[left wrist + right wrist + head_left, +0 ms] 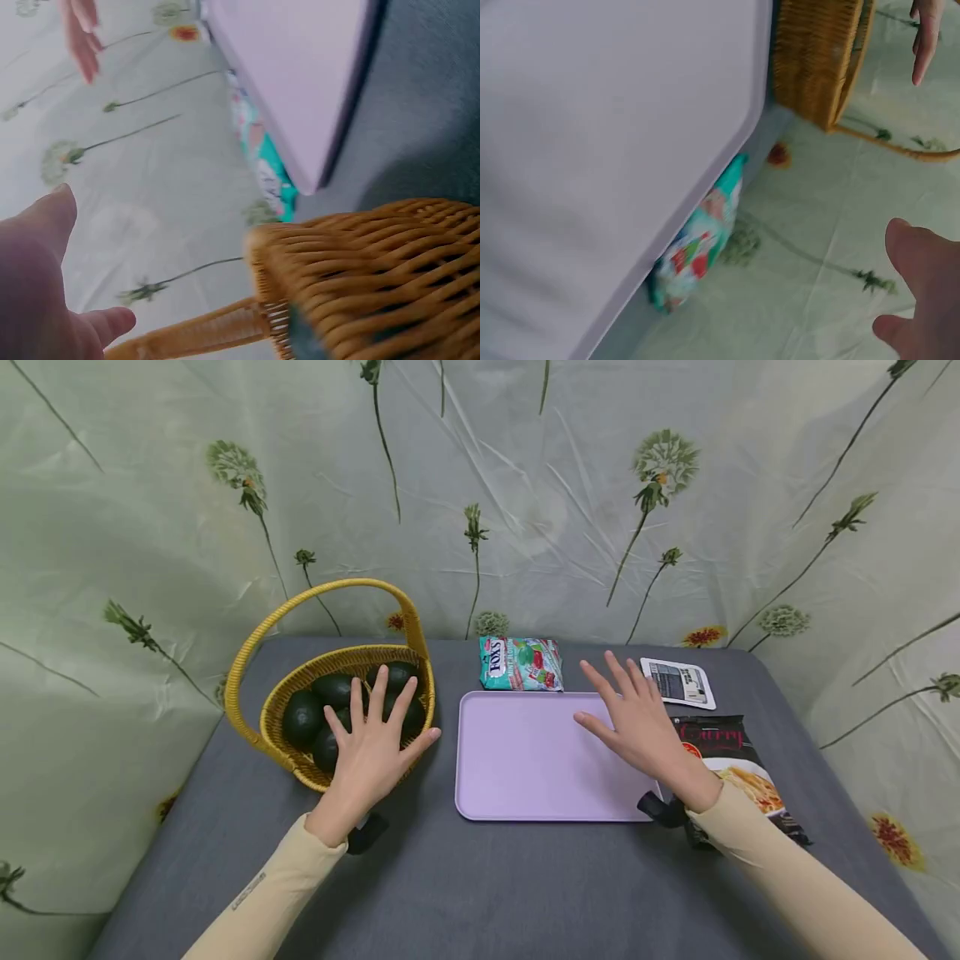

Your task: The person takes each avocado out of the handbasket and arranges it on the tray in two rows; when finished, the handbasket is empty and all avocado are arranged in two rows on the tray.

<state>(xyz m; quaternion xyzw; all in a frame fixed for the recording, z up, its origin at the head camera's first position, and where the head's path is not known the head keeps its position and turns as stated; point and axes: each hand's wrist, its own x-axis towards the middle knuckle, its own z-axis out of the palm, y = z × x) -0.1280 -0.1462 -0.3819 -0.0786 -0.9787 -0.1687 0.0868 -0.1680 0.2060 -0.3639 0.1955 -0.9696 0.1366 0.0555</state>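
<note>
My left hand [369, 750] is spread with straight fingers over the front of a yellow wicker basket [273, 727]. Dark green avocados [303, 718] lie in the basket, partly hidden behind the fingers. In the left wrist view the thumb and a fingertip stand apart from the woven basket wall [390, 277], with nothing between them. My right hand [637, 722], fingers also spread, hovers over the right part of a lilac tray [525, 760] and holds nothing. The right wrist view shows its fingers [922, 262] off to the side of the tray.
Behind the tray lies a turquoise FOX'S candy bag [521, 664]. A white-edged flat package [678, 682] sits at the back right, with a black curry packet [750, 777] in front, partly covered by the right forearm. The basket's tall handle [330, 589] arches up near the floral backdrop.
</note>
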